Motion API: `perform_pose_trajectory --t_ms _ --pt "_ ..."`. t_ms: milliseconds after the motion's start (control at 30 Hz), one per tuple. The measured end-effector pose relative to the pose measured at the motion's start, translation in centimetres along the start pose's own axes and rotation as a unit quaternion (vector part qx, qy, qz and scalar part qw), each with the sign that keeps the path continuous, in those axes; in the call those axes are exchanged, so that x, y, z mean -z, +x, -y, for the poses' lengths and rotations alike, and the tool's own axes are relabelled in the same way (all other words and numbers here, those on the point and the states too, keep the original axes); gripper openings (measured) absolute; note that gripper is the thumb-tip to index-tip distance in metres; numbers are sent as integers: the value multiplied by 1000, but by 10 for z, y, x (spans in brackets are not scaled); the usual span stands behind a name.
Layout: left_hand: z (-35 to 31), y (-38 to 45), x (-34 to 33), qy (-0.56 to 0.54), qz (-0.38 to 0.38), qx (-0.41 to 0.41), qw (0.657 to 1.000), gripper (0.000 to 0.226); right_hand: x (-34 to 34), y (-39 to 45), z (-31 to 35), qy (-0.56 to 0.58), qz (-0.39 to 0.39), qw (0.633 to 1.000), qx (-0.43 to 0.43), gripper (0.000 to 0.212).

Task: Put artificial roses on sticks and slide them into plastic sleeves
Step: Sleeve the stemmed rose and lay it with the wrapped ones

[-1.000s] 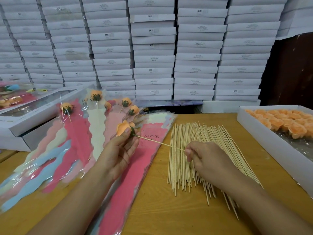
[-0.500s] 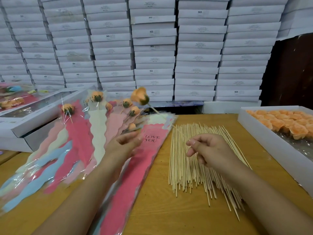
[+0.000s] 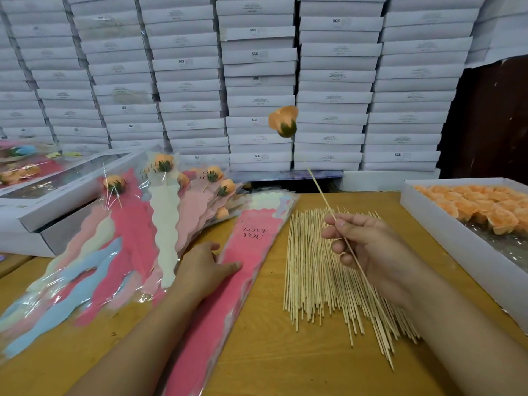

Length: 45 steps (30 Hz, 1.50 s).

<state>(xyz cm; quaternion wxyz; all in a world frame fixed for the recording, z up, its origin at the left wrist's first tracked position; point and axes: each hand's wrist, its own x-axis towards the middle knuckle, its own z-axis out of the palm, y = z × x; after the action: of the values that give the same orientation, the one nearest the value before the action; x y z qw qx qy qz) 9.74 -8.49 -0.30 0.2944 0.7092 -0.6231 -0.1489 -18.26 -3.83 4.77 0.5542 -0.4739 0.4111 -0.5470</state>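
One rose [image 3: 283, 121] is up in the air on its stick [image 3: 337, 221], pinched in your right hand [image 3: 371, 247]; your left hand [image 3: 205, 267] lies flat on the top sleeve [image 3: 251, 252]. Rush it and that thin plastic mouth probably snags the petals.

We are seeing sticks [image 3: 320, 270] lying between sleeves [image 3: 228, 281] on the left and a box of roses [image 3: 445, 224] on the right.

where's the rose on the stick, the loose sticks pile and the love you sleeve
rose on the stick [image 3: 283, 121]: head view, on its orange petals
loose sticks pile [image 3: 310, 270]: head view, mid-pile
love you sleeve [image 3: 251, 234]: head view, on its lettering
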Motion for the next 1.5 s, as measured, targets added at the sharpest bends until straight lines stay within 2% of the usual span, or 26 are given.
perform_pose_trajectory --t_ms 100,300,467,533,600,733,867,967,1033,1100,1133,1233,1333,1400,1500 --pt "1 0 1 -18 -13 10 1000 63 3 0 2 18 3 1000 6 17" --pt "-3 -4 2 -44 -36 -8 998 20 4 0 0 13 9 1000 10 17" --pt "-4 -3 2 -63 -36 -25 997 26 5 1 1 42 21 999 9 17" --pt "-7 -5 3 -130 -23 -14 991 25 5 1 2 60 35 998 5 27" --pt "-11 -7 7 -239 33 17 970 21 4 0 3 72 48 996 -5 35" --pt "-20 -15 13 -405 173 71 895 12 1 -2 0 80 71 994 -33 27" --pt "-30 -25 15 -481 224 92 842 3 -6 -4 -5 121 93 985 -75 28" --pt "-36 -30 18 -533 242 90 806 12 -10 -4 -11 120 77 985 -97 32" --pt "-37 -33 19 -537 253 72 801 29 -12 -4 -15 103 60 987 -108 34" --pt "-37 -34 17 -515 266 51 813 47 -14 -4 -17 95 55 988 -113 36" --pt "-37 -35 16 -500 278 41 819 48 -14 -4 -17 94 55 988 -112 37" --pt "-35 -37 11 -446 349 -2 824 34 -14 -3 -16 86 50 990 -97 40" --pt "-33 -39 10 -395 413 -36 820 42 -11 -2 -17 68 22 994 -81 33" --pt "-32 -40 10 -383 428 -37 818 54 -10 -1 -18 63 10 994 -84 23" --pt "-34 -40 10 -401 402 -19 823 45 -12 -1 -20 63 24 994 -89 18"
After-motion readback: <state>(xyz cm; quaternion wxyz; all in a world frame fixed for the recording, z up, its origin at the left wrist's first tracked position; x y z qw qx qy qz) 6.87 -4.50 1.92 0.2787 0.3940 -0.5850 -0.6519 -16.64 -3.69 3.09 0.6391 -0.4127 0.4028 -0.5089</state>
